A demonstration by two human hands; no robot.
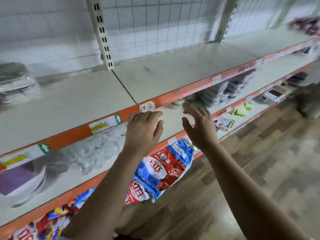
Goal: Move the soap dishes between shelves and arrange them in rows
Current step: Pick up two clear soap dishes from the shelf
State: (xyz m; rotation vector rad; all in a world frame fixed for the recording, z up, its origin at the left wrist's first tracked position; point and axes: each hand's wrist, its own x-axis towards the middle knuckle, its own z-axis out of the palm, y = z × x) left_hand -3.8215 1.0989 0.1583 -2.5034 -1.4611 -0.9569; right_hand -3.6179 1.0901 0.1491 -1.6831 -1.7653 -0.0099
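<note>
Both my hands reach out side by side in front of the second shelf [169,122]. My left hand [143,130] and my right hand [200,125] have relaxed, spread fingers and hold nothing. Beyond my right fingertips, blurred stacks of dark and clear soap dishes [216,94] stand on the second shelf under the orange edge of the top shelf [173,73]. A few more wrapped dishes [15,80] sit at the far left of the top shelf. The frame is motion-blurred, so details of the dishes are unclear.
Clear glass cups [90,153] and a purple box [15,181] stand on the second shelf at left. Red-and-blue bags [161,170] fill the shelf below. A slotted upright post [102,32] and wire grid back the rack. Wood-pattern floor [259,161] lies at right.
</note>
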